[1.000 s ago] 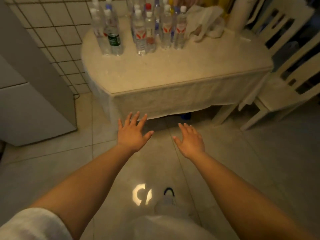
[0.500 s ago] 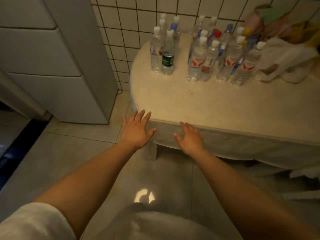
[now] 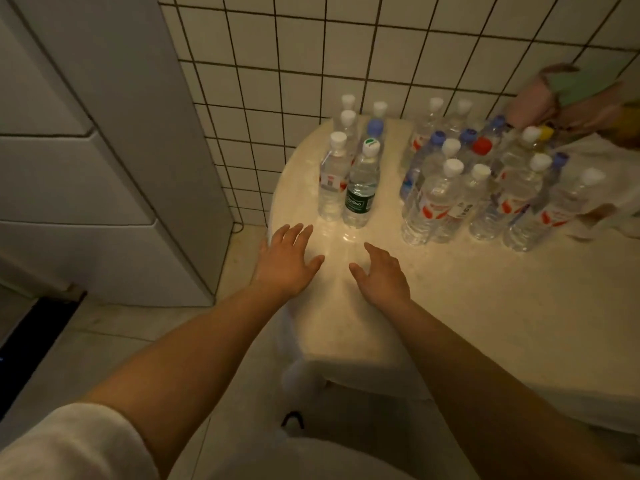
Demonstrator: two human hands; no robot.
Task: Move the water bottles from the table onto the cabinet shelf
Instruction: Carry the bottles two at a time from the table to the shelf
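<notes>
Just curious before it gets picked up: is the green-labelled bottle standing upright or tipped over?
Upright: the green-labelled bottle stands on its base on the table, cap on top.

A white tiled wall (image 3: 346, 53) with dark grout stands behind the cream worktop (image 3: 485, 306). A grey cabinet (image 3: 104, 168) stands left on the pale tiled floor (image 3: 104, 341).
</notes>
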